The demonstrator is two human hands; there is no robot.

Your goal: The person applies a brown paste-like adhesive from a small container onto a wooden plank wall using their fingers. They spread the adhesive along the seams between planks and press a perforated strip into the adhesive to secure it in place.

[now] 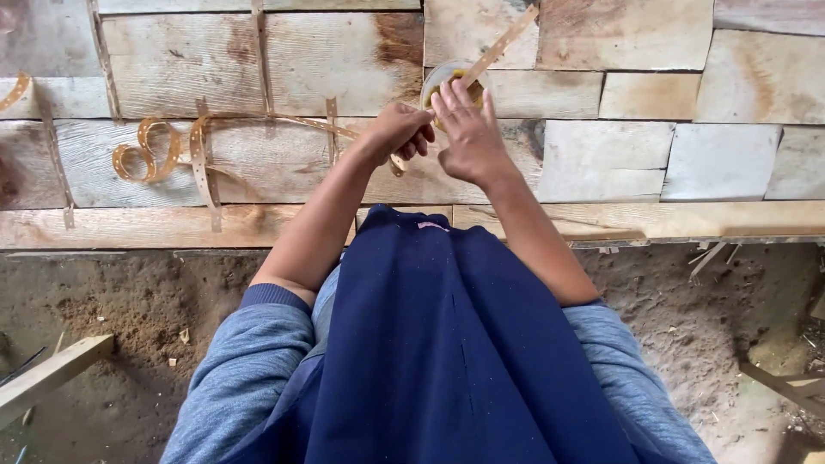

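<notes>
A small round container (449, 79) of yellowish paste sits on the plank desk (258, 60), under the right hand (468, 137), fingers pressed together. The left hand (397, 131) pinches a perforated strip (503, 41). Several strips already lie across the planks; the right-hand boards remain bare.

head cam, looking down, close on hands (434, 133)
</notes>
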